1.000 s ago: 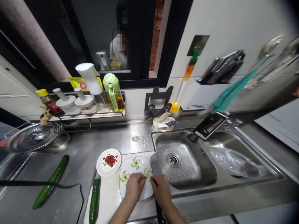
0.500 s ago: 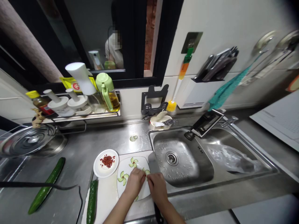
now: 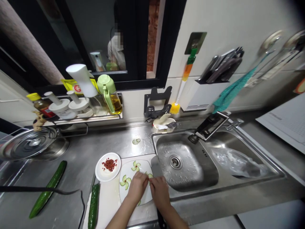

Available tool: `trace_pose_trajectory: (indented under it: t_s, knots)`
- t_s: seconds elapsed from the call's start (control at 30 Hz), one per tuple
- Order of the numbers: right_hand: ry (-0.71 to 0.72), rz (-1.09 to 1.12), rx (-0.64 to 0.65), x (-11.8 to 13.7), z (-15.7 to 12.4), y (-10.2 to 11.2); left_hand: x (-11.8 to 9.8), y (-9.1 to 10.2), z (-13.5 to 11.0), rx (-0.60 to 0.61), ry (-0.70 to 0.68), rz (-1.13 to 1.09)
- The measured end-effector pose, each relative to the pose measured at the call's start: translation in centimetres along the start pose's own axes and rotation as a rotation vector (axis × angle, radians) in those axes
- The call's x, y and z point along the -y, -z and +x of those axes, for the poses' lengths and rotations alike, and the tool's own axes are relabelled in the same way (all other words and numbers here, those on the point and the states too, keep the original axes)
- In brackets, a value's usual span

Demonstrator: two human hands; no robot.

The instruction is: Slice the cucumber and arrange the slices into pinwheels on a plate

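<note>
My left hand (image 3: 138, 187) and my right hand (image 3: 160, 192) meet over the right side of a white square plate (image 3: 123, 191). Both are closed in a pinch, fingertips together at a tiny red goji berry (image 3: 149, 179). Thin cucumber slices (image 3: 149, 175) fan out just behind the fingertips. Two flower shapes of cucumber slices (image 3: 125, 182) with red centres lie on the plate's left and far parts. Another slice, partly covered by my left hand, shows near the front. A round white dish (image 3: 99, 170) of goji berries (image 3: 109, 165) stands at the plate's far left.
The plate rests on a white cutting board (image 3: 108, 203). A knife (image 3: 156, 166) lies along its right, partly under my right hand. Cucumber pieces (image 3: 93, 206) and a whole cucumber (image 3: 49, 189) lie left. The sink (image 3: 190, 168) is on the right; scraps (image 3: 136, 141) lie behind.
Almost nothing differs. Both hands keep their pinch at the same spot, with my right hand shifted very slightly to the left.
</note>
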State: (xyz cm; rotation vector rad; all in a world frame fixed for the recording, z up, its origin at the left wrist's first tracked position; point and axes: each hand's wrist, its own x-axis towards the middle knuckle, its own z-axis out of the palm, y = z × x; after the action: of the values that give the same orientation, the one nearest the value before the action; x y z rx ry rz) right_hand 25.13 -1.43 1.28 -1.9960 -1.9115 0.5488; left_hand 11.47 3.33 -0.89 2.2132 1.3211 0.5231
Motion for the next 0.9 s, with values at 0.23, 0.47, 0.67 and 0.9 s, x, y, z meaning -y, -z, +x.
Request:
trace_pose_trajectory:
  t_s: [0.23,0.47,0.67,0.9]
  knots:
    - [-0.003,0.03,0.008,-0.1,0.1,-0.1,0.2,-0.4,-0.1,-0.038,0.132,-0.138]
    - [-0.004,0.037,-0.003,-0.1,-0.2,0.3,-0.1,-0.1,-0.3,-0.033,0.204,-0.198]
    - [0.0,0.015,-0.001,-0.1,-0.3,0.2,-0.2,-0.3,-0.4,-0.05,0.225,-0.249]
    - [0.014,-0.014,0.016,-0.1,-0.2,0.1,-1.0,0.1,0.0,-0.039,0.215,-0.269]
